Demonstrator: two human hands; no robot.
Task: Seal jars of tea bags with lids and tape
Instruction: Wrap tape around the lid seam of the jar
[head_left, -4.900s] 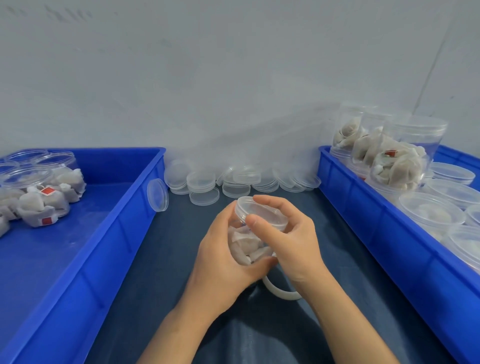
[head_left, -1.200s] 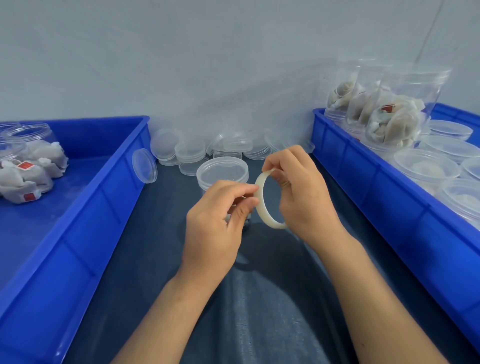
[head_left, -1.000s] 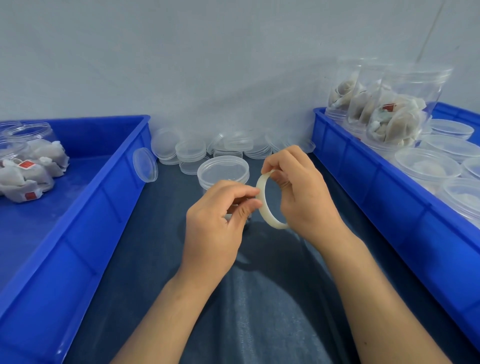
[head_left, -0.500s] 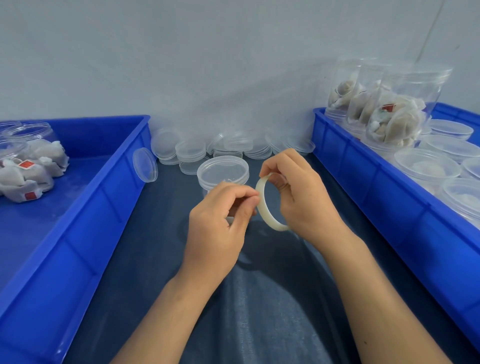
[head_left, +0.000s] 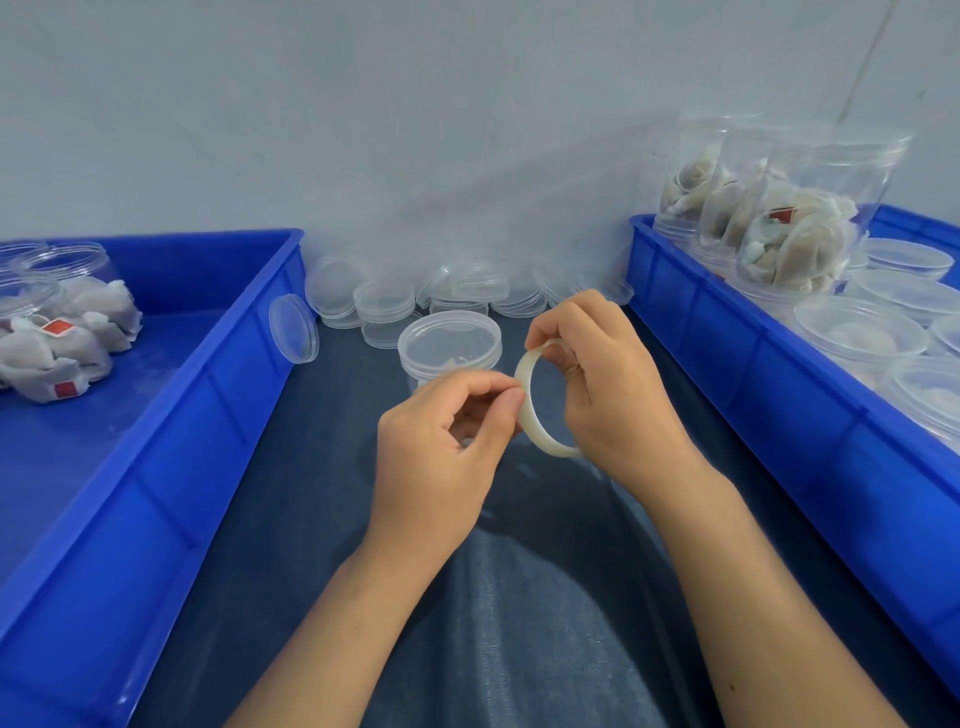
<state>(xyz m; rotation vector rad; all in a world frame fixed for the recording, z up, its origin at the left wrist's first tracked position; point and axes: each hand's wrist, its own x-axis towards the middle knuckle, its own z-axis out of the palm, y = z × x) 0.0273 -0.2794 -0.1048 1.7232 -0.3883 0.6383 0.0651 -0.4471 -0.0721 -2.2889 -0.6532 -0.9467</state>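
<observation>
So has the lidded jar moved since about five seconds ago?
Yes. The lidded jar was in both hands then; now it stands on the table beyond them, nearer the loose lids by the wall.

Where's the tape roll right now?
In the head view, the tape roll is held upright at centre by the right hand, with the left hand pinching at its near edge, just in front of the lidded jar.

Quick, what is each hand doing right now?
Left hand: fingers pinched at the edge of the tape roll, apparently picking at the tape end.
Right hand: gripping the tape roll.
</observation>
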